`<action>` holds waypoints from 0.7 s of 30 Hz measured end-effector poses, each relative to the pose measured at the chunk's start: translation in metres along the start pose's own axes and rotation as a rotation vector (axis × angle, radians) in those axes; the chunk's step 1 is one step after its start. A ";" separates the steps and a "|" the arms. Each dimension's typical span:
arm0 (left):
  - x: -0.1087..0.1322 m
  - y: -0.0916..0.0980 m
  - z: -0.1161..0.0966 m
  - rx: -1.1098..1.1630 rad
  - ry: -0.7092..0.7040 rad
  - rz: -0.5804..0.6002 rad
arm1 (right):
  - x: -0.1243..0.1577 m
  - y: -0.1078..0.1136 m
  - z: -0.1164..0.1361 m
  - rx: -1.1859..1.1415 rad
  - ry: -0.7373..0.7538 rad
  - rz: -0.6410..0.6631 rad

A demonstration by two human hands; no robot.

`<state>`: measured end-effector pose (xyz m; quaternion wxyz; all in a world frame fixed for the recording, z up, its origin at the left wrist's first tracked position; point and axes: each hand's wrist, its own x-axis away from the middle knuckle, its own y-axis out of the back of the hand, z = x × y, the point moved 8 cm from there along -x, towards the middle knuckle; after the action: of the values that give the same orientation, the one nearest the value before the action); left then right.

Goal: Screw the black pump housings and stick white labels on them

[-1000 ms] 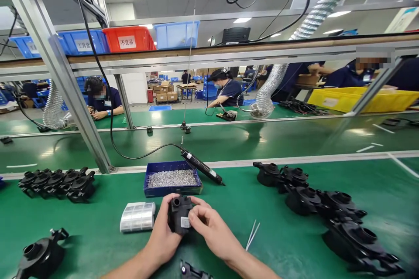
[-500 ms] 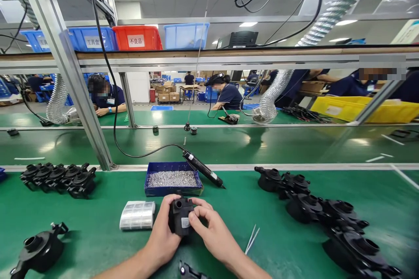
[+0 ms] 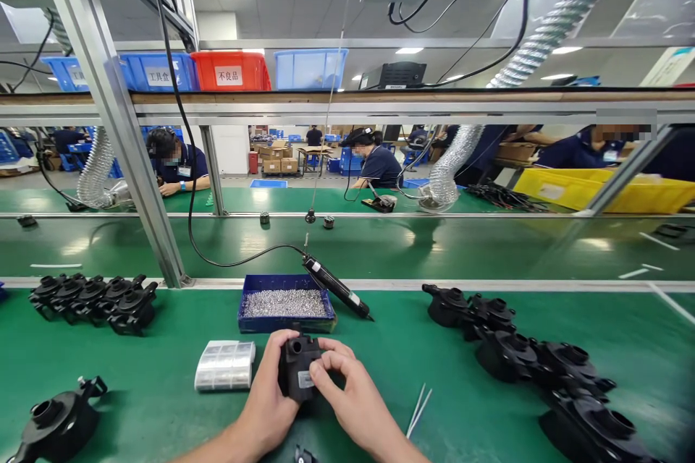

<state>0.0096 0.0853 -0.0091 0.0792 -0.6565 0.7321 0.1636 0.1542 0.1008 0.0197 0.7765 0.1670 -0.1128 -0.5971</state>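
Observation:
Between my hands is a black plastic housing (image 3: 302, 362) with a round port on top and a small silvery-white label (image 3: 305, 379) on its front. My left hand (image 3: 272, 391) is wrapped round its left side. On the other side, my right hand (image 3: 347, 383) grips the housing, its thumb and forefinger at the label's right edge. A roll of labels (image 3: 224, 365) lies left of my hands. Just behind them stands a blue tray (image 3: 244, 322) of small metal screws (image 3: 285, 302). Part of another black piece (image 3: 304, 455) shows at the bottom edge.
A black electric screwdriver (image 3: 337, 286) hangs tilted by the tray. Rows of black housings stand at left (image 3: 90, 296) and right (image 3: 510, 354), and a single housing (image 3: 59, 419) sits front left. White strips (image 3: 419, 411) lie right of my hands. Co-workers sit beyond the conveyor (image 3: 380, 249).
My view has tilted up slightly. Both hands stay on the housing, and the right thumb remains at the label. Small round parts on the conveyor have shifted a little to the right.

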 end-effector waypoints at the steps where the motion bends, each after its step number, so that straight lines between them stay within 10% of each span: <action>1: 0.000 0.000 0.000 0.005 0.002 0.001 | 0.000 0.000 0.000 0.000 0.002 -0.004; 21: 0.006 0.006 0.007 0.029 -0.050 -0.118 | 0.026 0.010 0.047 0.450 0.529 -0.344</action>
<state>0.0023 0.0828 -0.0170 0.1165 -0.6929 0.6924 0.1643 0.1523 0.0726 0.0661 0.6114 0.4979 -0.0070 -0.6150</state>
